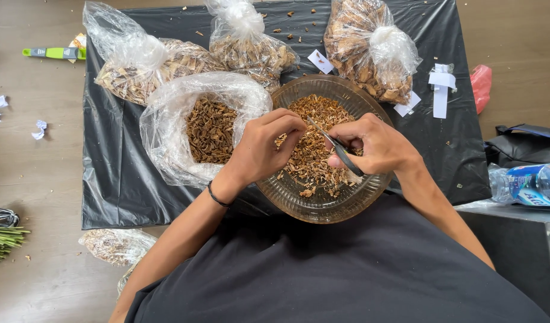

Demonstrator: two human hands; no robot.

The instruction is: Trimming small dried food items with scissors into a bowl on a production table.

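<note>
My right hand [378,146] grips a pair of scissors [338,148], blades pointing up-left over a glass bowl [323,210] filled with small brown dried pieces [314,122]. My left hand [264,148] is pinched on a small dried piece just left of the blade tips, above the bowl. A black band circles the left wrist. An open clear bag of dark dried pieces [209,128] sits right beside the bowl, to its left.
Three tied clear bags of dried material [137,69] [251,51] [371,51] line the far side of the black plastic sheet [116,179]. White paper slips [441,90], a red bag [481,87], a plastic bottle [529,184], a green-handled tool [53,52] lie around.
</note>
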